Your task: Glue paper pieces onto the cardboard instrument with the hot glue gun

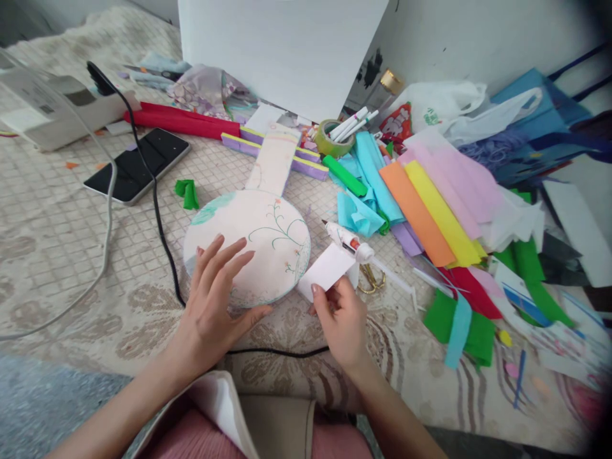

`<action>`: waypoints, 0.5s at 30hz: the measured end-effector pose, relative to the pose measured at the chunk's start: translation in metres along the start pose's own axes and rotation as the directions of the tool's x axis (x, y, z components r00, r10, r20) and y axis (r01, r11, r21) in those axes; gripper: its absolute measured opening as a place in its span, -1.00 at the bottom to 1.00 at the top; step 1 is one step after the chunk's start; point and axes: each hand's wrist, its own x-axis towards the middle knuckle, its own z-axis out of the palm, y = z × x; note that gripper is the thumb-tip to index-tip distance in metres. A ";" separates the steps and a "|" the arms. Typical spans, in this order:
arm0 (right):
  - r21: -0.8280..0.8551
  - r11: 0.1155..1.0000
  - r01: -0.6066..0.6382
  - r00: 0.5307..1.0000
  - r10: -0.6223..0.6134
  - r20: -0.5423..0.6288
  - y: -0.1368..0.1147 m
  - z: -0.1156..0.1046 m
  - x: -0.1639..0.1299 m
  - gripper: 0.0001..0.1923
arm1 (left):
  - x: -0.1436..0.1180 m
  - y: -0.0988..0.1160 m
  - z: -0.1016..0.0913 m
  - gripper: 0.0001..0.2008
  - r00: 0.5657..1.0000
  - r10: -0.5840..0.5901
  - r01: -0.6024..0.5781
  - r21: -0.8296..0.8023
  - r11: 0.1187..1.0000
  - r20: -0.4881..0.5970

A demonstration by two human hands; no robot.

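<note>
Scissors mostly hidden behind right hand

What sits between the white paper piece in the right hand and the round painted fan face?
Nothing visible. The white paper piece, pinched in the right hand, has its near corner almost at the edge of the round painted fan face. The left hand rests flat on the fan's lower left part, away from that gap.

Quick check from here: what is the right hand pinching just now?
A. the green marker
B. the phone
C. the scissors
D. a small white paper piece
D: the right hand pinches a small white paper piece beside the round painted fan, where the left hand rests.
</note>
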 end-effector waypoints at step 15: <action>-0.034 0.997 0.065 0.996 -0.063 0.058 -0.010 -0.003 0.007 -0.86 | 0.049 -0.080 -0.023 -0.54 0.923 -0.384 0.378 -0.150 0.914 -0.012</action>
